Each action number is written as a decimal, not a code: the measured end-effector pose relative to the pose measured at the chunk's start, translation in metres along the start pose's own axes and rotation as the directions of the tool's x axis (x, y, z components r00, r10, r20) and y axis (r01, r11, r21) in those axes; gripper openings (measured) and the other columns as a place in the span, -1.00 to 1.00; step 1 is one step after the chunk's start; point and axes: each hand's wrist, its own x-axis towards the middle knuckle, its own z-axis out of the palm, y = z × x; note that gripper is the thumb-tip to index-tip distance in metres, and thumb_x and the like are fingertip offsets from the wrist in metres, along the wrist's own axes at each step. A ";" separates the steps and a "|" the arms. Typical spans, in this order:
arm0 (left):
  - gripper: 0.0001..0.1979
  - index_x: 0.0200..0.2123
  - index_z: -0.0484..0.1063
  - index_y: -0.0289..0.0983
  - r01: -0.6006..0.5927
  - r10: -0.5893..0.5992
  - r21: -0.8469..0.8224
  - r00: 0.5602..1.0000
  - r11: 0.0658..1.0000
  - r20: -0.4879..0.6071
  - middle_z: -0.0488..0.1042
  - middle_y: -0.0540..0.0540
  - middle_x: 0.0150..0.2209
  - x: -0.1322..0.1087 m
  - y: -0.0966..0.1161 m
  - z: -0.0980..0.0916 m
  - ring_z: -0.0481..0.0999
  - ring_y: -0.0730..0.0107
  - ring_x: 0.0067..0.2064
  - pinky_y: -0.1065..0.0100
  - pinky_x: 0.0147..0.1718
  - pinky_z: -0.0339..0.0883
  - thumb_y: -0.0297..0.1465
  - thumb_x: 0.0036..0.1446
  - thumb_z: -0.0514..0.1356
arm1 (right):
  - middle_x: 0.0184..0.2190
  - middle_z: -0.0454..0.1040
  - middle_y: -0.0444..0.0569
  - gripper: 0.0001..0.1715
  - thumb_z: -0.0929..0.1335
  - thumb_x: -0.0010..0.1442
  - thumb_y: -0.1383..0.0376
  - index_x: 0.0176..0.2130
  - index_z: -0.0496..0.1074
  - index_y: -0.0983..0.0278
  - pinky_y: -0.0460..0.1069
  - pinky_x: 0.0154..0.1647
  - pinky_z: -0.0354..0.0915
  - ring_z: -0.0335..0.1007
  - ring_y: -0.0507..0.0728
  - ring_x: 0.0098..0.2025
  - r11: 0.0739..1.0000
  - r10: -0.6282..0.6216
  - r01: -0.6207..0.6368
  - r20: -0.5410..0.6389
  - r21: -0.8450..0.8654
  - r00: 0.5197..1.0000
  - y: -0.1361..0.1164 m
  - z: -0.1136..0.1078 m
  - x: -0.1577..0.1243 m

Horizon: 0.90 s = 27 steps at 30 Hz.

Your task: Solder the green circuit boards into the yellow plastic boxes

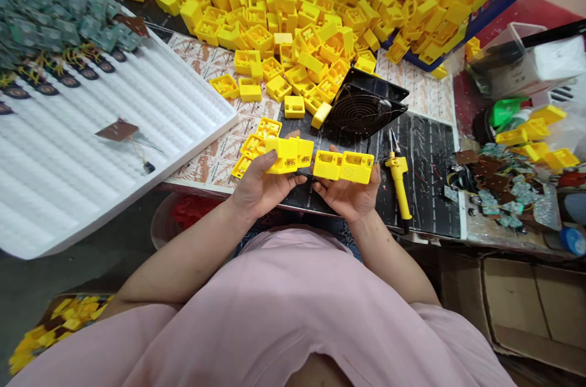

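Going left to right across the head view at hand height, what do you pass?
White foam tray, left hand holding a yellow plastic casing, right hand holding a second yellow casing, yellow-handled soldering iron, loose circuit boards.

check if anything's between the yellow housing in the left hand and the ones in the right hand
Nothing visible stands between them. The yellow plastic housing in the left hand and the pair of yellow housings in the right hand sit edge to edge; whether they actually touch can't be told from this view.
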 end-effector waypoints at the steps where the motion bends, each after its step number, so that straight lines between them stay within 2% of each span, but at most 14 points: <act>1: -0.18 0.29 0.38 -0.17 -0.002 0.002 0.006 1.000 1.000 0.001 0.63 -0.09 -0.09 0.000 0.000 0.000 0.63 0.22 -0.12 0.32 -0.24 0.56 -0.25 -0.07 0.47 | 0.04 0.61 -0.12 -0.07 0.58 -0.14 -0.29 0.12 0.48 0.00 0.09 -0.01 0.49 0.56 0.17 -0.03 1.000 0.002 -0.002 0.004 -0.001 1.000 0.000 0.000 0.000; 6: -0.22 0.28 0.37 -0.15 -0.006 0.006 0.011 1.000 1.000 0.022 0.62 -0.08 -0.07 -0.001 0.001 -0.001 0.62 0.22 -0.09 0.32 -0.23 0.57 -0.25 -0.03 0.45 | 0.02 0.62 -0.09 -0.03 0.61 -0.21 -0.27 0.09 0.49 0.05 0.09 -0.01 0.48 0.56 0.17 -0.06 1.000 0.007 -0.007 0.014 -0.004 1.000 0.000 -0.002 0.001; 10: -0.28 0.26 0.38 -0.12 0.016 -0.016 0.004 0.999 1.000 0.028 0.63 -0.07 -0.06 0.000 0.001 -0.003 0.62 0.21 -0.09 0.29 -0.21 0.57 -0.25 0.01 0.42 | 0.04 0.60 -0.09 -0.05 0.60 -0.17 -0.23 0.13 0.47 0.04 0.07 0.00 0.48 0.56 0.15 -0.05 1.000 -0.004 0.004 0.024 0.000 1.000 0.001 -0.002 0.000; 14: -0.23 0.24 0.41 -0.19 0.023 -0.023 0.011 1.000 1.000 0.002 0.63 -0.12 -0.06 0.001 0.001 -0.002 0.61 0.20 -0.08 0.29 -0.21 0.57 -0.20 -0.06 0.47 | 0.03 0.60 -0.11 -0.07 0.61 -0.16 -0.18 0.13 0.45 0.05 0.05 -0.01 0.48 0.55 0.12 -0.07 1.000 0.005 -0.006 0.038 0.021 0.999 0.001 -0.003 0.001; 17: -0.19 0.23 0.43 -0.17 0.017 -0.017 0.015 1.000 1.000 0.008 0.64 -0.09 -0.08 0.000 0.001 0.001 0.61 0.22 -0.11 0.32 -0.24 0.57 -0.23 -0.13 0.52 | 0.01 0.61 -0.12 -0.07 0.58 -0.13 -0.23 0.13 0.43 0.04 0.07 -0.01 0.47 0.55 0.15 -0.06 0.999 0.011 -0.013 0.038 0.029 0.999 -0.001 -0.004 0.002; 22: -0.21 0.20 0.47 -0.14 0.029 -0.028 -0.024 0.998 0.999 0.065 0.66 -0.09 -0.08 -0.003 0.002 0.006 0.62 0.24 -0.10 0.33 -0.22 0.59 -0.23 -0.14 0.55 | 0.09 0.58 -0.03 0.10 0.51 -0.19 -0.40 0.18 0.38 0.05 0.08 -0.05 0.43 0.52 0.22 0.02 0.999 0.020 -0.019 0.048 -0.028 0.999 -0.003 -0.006 0.001; 27: -0.31 0.16 0.51 -0.12 0.030 -0.024 -0.064 0.995 0.998 0.094 0.67 -0.10 -0.07 -0.002 0.002 0.000 0.65 0.23 -0.10 0.31 -0.22 0.62 -0.24 -0.09 0.53 | 0.01 0.60 -0.09 0.08 0.56 -0.26 -0.36 0.14 0.41 0.00 0.09 -0.08 0.45 0.54 0.21 -0.06 1.000 0.002 -0.003 -0.006 -0.024 1.000 -0.001 -0.001 0.001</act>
